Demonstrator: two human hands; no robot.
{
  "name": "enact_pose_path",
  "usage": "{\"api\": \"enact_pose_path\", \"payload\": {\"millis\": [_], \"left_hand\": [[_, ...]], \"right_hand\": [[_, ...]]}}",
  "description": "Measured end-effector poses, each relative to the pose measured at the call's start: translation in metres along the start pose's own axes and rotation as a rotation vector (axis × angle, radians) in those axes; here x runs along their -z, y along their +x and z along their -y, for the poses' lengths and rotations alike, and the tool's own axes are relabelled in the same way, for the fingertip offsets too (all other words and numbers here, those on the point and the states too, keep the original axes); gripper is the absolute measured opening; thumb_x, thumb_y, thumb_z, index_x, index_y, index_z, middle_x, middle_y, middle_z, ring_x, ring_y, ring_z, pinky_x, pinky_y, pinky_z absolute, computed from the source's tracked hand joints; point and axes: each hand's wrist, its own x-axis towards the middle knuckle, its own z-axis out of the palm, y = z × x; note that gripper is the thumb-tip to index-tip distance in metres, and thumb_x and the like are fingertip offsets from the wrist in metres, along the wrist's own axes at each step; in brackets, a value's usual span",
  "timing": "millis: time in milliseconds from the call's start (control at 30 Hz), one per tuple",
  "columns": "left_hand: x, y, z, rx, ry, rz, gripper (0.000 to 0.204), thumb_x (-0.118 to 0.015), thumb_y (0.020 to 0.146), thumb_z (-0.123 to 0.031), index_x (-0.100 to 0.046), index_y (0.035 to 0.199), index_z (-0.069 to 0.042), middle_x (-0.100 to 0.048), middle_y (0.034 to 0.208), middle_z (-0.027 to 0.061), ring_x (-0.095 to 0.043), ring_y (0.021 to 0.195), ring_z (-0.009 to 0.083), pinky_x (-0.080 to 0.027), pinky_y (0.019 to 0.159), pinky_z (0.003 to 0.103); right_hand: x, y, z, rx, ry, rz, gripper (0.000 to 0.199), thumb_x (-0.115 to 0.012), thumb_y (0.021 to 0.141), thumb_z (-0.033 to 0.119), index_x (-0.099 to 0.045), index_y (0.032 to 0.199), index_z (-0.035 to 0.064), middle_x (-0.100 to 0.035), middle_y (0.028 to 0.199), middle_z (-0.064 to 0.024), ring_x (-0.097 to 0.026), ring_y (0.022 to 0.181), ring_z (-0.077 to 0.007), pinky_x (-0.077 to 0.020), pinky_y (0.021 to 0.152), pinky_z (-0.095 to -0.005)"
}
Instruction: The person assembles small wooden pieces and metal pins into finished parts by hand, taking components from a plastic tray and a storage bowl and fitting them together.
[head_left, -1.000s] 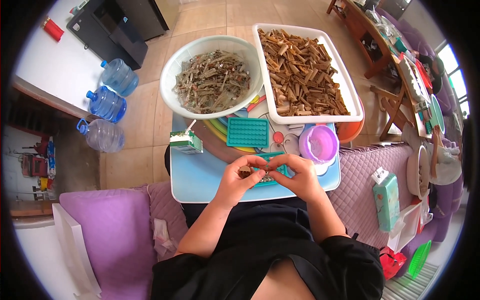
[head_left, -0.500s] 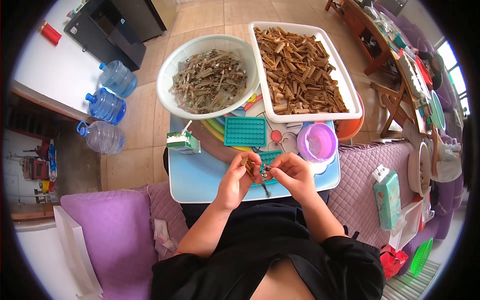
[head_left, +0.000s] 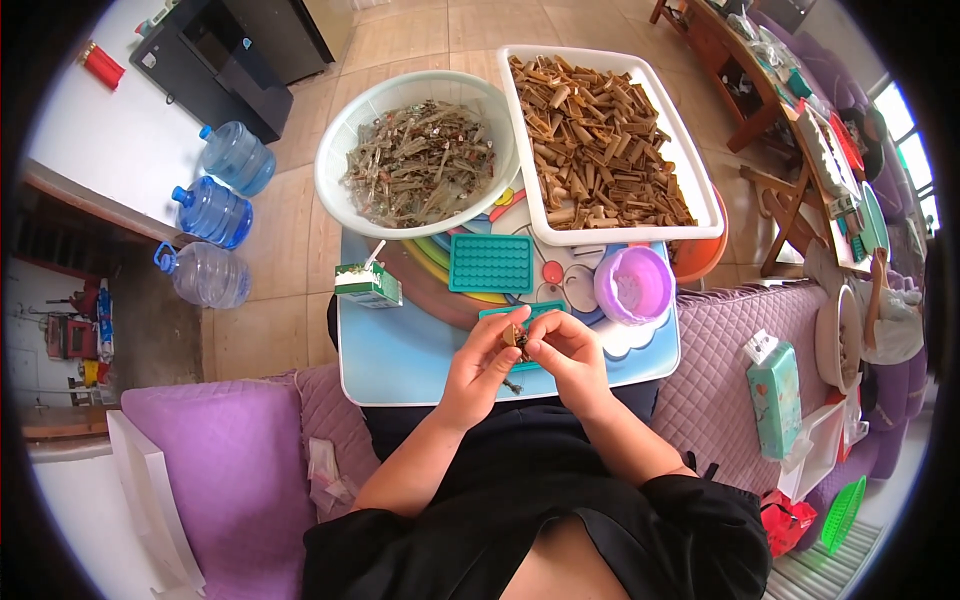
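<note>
The left hand (head_left: 478, 372) has its grip pinched on a small brown curled strip (head_left: 511, 336) above the nearer teal tray (head_left: 541, 308), while whether the right hand (head_left: 570, 354), close against it, grasps anything I cannot tell, and a slackened pinch could drop the strip.

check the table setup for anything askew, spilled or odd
The white tray of brown pieces looks askew: it sits slanted, and its near right corner appears to jut past the table's right side, above an orange basin. Nothing looks spilled or damaged.
</note>
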Motion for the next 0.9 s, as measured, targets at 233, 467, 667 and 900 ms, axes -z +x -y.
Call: {"api": "enact_pose_path", "payload": {"millis": [233,467,667,900], "left_hand": [[0.007,-0.002,0.004,-0.123,0.053,0.113,0.041,-0.056,0.09,-0.011,-0.046,0.128,0.001,-0.056,0.112,0.0098,-0.055,0.101,0.0152,-0.044,0.088,0.028],[-0.001,0.002,-0.009,0.076,-0.139,0.191,0.035,-0.051,0.092,-0.007,-0.044,0.125,0.003,-0.056,0.113,0.0125,-0.054,0.106,0.0154,-0.046,0.088,0.027],[-0.005,0.006,0.001,-0.017,-0.042,0.0,0.031,-0.048,0.094,-0.014,-0.042,0.12,0.003,-0.056,0.11,0.0126,-0.055,0.104,0.0192,-0.047,0.089,0.032],[0.0,0.009,-0.004,0.062,-0.091,-0.139,0.032,-0.043,0.096,-0.011,-0.042,0.126,-0.002,-0.056,0.11,0.0105,-0.056,0.102,0.0179,-0.048,0.087,0.031]], "right_hand": [[0.017,0.011,-0.004,-0.066,0.173,0.204,0.018,-0.068,0.08,0.006,-0.052,0.089,0.0058,-0.051,0.094,-0.0004,-0.049,0.089,-0.0099,-0.0409,0.082,-0.0259],[0.013,0.006,0.002,-0.25,0.27,0.309,0.05,-0.072,0.078,0.014,-0.041,0.116,0.0066,-0.051,0.103,-0.0021,-0.05,0.099,-0.0121,-0.041,0.088,-0.0279],[0.005,0.0,-0.004,-0.121,-0.244,0.099,0.053,-0.058,0.087,0.004,-0.031,0.131,0.0049,-0.057,0.085,-0.0043,-0.058,0.08,-0.0116,-0.05,0.076,-0.0261],[0.008,-0.003,0.013,0.021,-0.542,0.015,0.049,-0.053,0.084,-0.004,-0.035,0.129,0.0053,-0.047,0.062,0.0003,-0.049,0.061,-0.005,-0.0451,0.057,-0.0226]]}}
